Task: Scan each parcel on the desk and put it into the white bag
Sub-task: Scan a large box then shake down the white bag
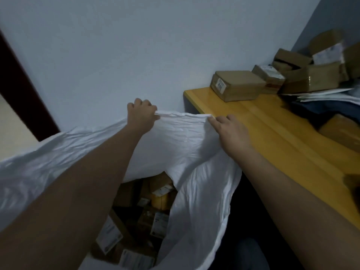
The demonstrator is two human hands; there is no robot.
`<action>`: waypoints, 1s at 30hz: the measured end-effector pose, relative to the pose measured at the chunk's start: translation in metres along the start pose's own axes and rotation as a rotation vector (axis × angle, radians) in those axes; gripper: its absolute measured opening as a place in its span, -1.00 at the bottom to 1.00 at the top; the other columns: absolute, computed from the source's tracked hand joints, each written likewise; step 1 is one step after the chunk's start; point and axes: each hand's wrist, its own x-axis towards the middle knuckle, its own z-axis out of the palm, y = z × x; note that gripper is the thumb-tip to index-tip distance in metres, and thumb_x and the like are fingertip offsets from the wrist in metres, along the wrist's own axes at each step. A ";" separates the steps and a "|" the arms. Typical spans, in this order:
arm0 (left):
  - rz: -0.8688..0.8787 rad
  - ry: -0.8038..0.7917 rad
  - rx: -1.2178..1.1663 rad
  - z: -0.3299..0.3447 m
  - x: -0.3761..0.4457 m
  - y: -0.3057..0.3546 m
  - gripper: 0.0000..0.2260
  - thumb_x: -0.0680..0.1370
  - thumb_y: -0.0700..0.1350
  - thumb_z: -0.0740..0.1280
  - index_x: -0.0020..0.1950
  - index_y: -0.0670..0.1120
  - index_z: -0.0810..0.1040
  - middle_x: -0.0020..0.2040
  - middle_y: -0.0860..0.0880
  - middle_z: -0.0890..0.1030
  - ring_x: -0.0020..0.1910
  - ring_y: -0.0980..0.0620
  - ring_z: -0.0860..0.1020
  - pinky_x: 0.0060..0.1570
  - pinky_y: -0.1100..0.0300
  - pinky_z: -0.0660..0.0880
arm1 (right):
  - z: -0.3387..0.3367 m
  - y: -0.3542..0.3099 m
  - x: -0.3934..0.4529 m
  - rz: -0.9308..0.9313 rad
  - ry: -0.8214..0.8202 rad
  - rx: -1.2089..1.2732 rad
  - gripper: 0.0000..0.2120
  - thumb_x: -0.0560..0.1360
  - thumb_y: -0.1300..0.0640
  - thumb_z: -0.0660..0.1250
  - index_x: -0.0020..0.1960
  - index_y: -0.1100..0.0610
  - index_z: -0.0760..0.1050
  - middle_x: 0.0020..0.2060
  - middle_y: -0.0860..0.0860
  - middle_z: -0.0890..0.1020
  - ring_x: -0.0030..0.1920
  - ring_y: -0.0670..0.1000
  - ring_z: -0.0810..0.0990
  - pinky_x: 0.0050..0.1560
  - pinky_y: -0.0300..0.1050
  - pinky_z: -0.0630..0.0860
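The big white bag sits right below you, wrinkly and open, with brown boxes inside. Your left hand and right hand both pinch its top edge tight. More brown parcels wait farther off on the yellow desk.

Hands: two, left and right. White bag: one. Desk: one. Parcels on the desk: at least six in the pile; blur prevents a firm count. Parcels in the bag: several, not countable.
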 end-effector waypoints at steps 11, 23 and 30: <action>-0.219 0.301 -0.407 -0.065 0.111 0.039 -0.80 0.59 -0.09 0.24 0.12 -0.02 0.63 0.20 -0.10 0.46 0.27 -0.20 0.31 0.16 0.03 0.21 | -0.034 0.061 0.082 0.170 0.338 0.190 -0.41 0.42 0.53 0.15 0.41 0.22 0.42 0.15 0.24 0.60 0.07 0.30 0.50 -0.05 0.08 0.43; -0.169 -0.002 -0.337 -0.053 0.106 0.056 -0.81 0.60 -0.09 0.24 0.13 -0.05 0.59 0.16 -0.18 0.54 0.20 -0.24 0.46 0.15 -0.01 0.32 | -0.035 0.058 0.039 0.213 -0.154 0.396 -0.30 0.55 0.08 0.36 0.57 -0.10 0.09 0.44 0.09 0.24 0.27 0.16 0.44 0.11 0.01 0.50; -0.140 -0.029 -0.282 -0.065 0.062 0.049 -0.67 0.59 -0.09 0.28 0.35 -0.08 0.44 0.29 -0.21 0.45 0.29 -0.25 0.39 0.24 -0.07 0.31 | -0.045 0.043 -0.007 0.345 -0.159 0.607 0.04 0.46 0.26 0.45 0.57 -0.22 -0.23 0.55 0.09 -0.05 0.22 0.14 0.49 -0.06 -0.13 0.46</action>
